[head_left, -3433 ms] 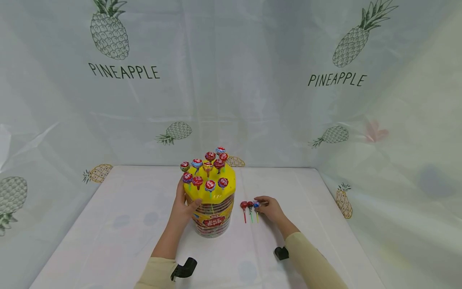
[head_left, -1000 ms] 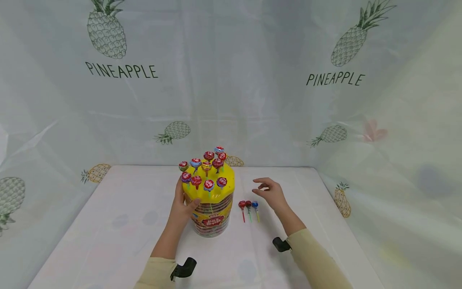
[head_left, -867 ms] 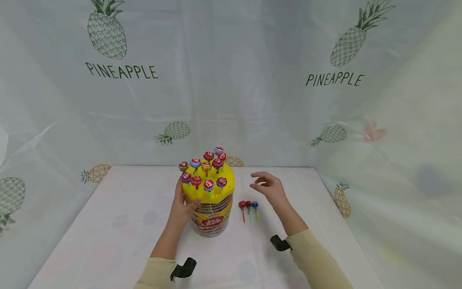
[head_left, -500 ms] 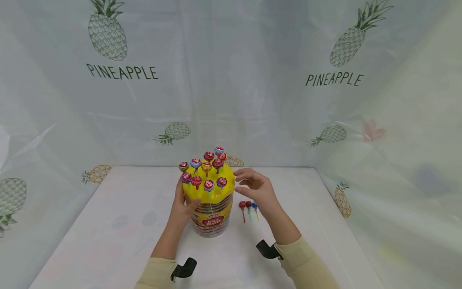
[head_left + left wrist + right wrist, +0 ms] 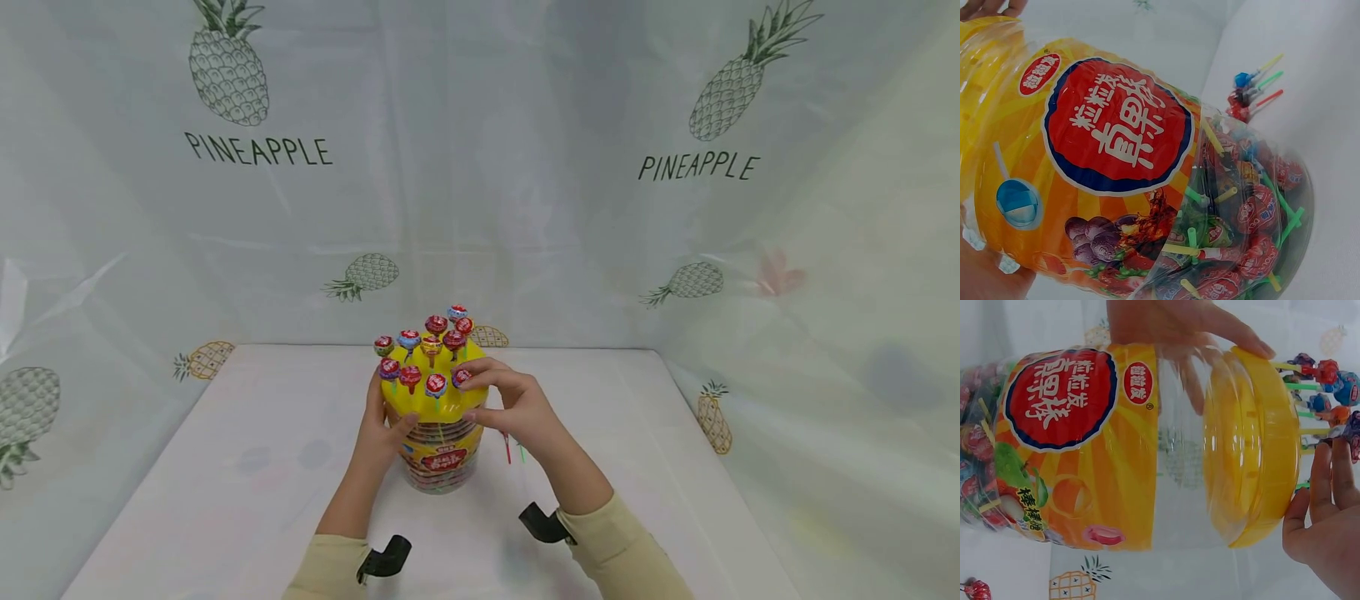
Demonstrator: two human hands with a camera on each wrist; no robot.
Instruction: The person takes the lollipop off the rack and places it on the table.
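Observation:
A clear plastic jar [image 5: 442,477] of wrapped lollipops stands upright on the table, with a yellow lid [image 5: 450,408]. My left hand [image 5: 381,433] grips its neck and lid edge from the left, thumb in front. Several lollipops [image 5: 410,377] stick up out of the lid by their sticks. My right hand [image 5: 525,408] is at the lid's right side, fingertips against a purple-wrapped lollipop [image 5: 461,378] at the front right. Its thumb rests by the lid's rim, apart from the fingers. In the right wrist view, two fingertips meet that lollipop [image 5: 1352,432] just under its head.
Right of the jar, three loose lollipops [image 5: 1241,97] lie side by side on the white table [image 5: 645,467]; my right hand partly covers them in the head view. A pineapple-print sheet [image 5: 510,167] hangs behind and along the sides.
My right hand has let go of the blue lollipop in the row, risen, then moved left to the lid. My left hand keeps its grip on the jar.

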